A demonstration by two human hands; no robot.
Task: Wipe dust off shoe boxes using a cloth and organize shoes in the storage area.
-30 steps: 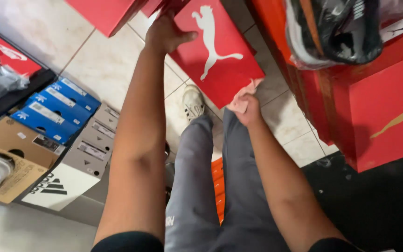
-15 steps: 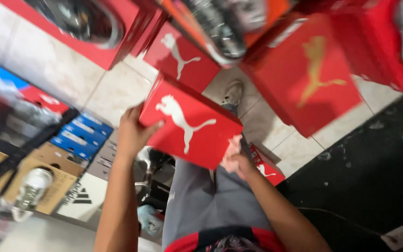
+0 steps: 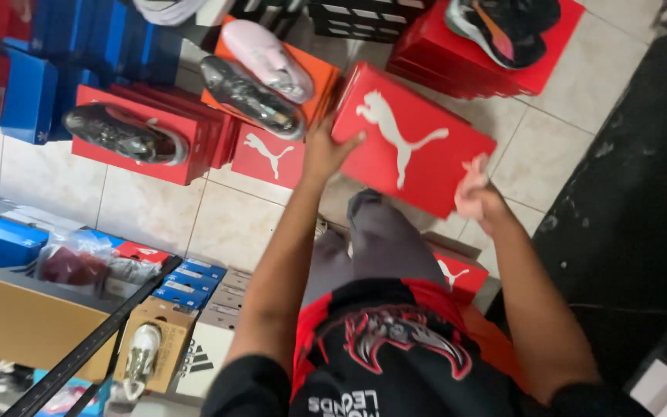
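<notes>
The red box (image 3: pixel 414 147) has risen from lap height a moment ago and is now held above the knee, beside the orange box (image 3: pixel 319 77) carrying shoes. Left hand (image 3: pixel 326 150) and right hand (image 3: pixel 476 197) grasp its opposite edges, fingers curled.

Black short sleeves, red-black graphic shirt — grey trousers.

Pale square floor tiles (image 3: pixel 152 212) fill the middle of the frame, meeting a dark mat (image 3: pixel 627 208) along the right edge, while a black metal shelf rail (image 3: pixel 102 340) crosses the lower left above a brown cardboard panel (image 3: pixel 17 324).
</notes>
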